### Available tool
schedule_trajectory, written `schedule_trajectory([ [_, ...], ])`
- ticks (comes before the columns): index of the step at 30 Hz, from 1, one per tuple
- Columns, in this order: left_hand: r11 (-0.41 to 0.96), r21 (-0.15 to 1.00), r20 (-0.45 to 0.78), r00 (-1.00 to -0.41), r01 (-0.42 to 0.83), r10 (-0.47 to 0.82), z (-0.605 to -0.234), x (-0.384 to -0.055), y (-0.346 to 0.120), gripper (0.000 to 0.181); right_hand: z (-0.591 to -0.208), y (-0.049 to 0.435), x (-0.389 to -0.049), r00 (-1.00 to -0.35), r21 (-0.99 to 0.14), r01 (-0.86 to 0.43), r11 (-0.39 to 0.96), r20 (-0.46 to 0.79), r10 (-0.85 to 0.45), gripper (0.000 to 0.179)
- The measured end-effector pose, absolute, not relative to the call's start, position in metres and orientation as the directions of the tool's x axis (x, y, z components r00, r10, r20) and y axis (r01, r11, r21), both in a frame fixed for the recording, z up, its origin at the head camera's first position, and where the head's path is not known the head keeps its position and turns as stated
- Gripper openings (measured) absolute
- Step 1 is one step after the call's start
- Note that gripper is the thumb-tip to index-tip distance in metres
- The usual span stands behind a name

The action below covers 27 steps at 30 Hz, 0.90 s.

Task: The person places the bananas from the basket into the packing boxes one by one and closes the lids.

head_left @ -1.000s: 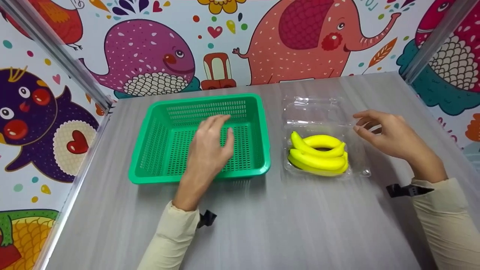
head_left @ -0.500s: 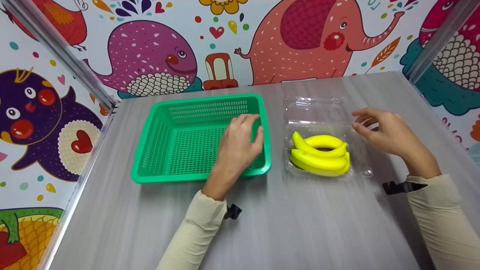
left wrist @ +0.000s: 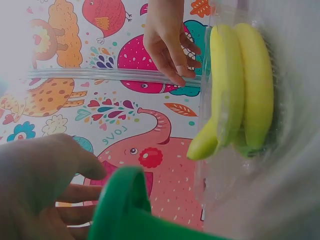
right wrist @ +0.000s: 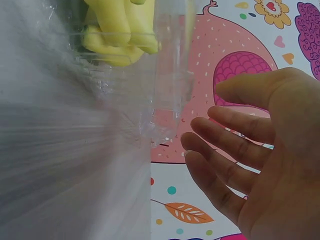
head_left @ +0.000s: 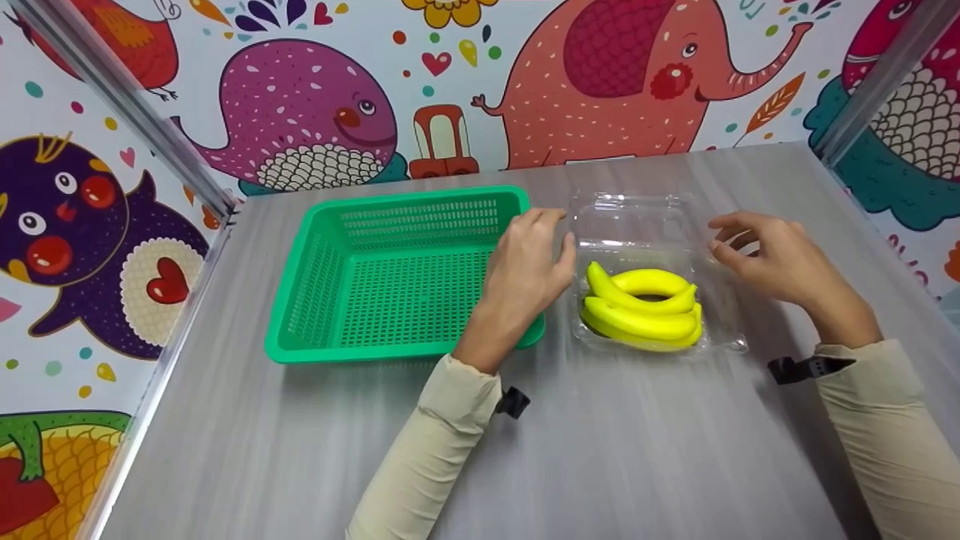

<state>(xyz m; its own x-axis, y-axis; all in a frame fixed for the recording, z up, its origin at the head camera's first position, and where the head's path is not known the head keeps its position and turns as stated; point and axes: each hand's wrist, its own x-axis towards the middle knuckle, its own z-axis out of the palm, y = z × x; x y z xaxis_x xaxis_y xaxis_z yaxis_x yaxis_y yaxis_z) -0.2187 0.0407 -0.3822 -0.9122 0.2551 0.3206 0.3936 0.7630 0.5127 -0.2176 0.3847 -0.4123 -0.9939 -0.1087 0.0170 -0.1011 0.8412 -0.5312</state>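
My left hand (head_left: 525,274) has slid off the green basket (head_left: 405,274) to the clear clamshell (head_left: 637,225) holding the bananas (head_left: 641,307), fingers relaxed, probably just touching its left edge; right hand (head_left: 772,262) hovers loose at its right edge.

We see a grey counter (head_left: 630,450) with a wood-like grain. On it stands a green basket (head_left: 405,274) at the left, and just beside it, at the right, an open clear plastic box (head_left: 645,225) that holds yellow bananas (head_left: 641,307).
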Motion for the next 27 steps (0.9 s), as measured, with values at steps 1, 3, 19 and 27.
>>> schedule_trajectory([
  [1,0.763,0.514,0.311,-0.915,0.391,0.259,-0.380,-0.219,0.044,0.040,-0.412,0.385,-0.218,-0.994,-0.532,-0.098,0.841,0.012,-0.109,0.048],
  [3,0.764,0.515,0.294,-0.917,0.389,0.269,-0.377,-0.222,0.050,0.042,-0.412,0.387,-0.220,-0.994,-0.533,-0.091,0.841,0.001,-0.107,0.048],
  [19,0.734,0.564,0.229,-0.926,0.378,0.301,-0.351,-0.248,0.077,0.043,-0.407,0.391,-0.232,-0.993,-0.509,-0.094,0.855,-0.013,-0.116,0.047],
  [27,0.738,0.612,0.138,-0.957,0.284,0.253,-0.357,-0.265,0.088,0.043,-0.410,0.388,-0.243,-0.993,-0.489,-0.075,0.869,-0.038,-0.108,0.049],
])
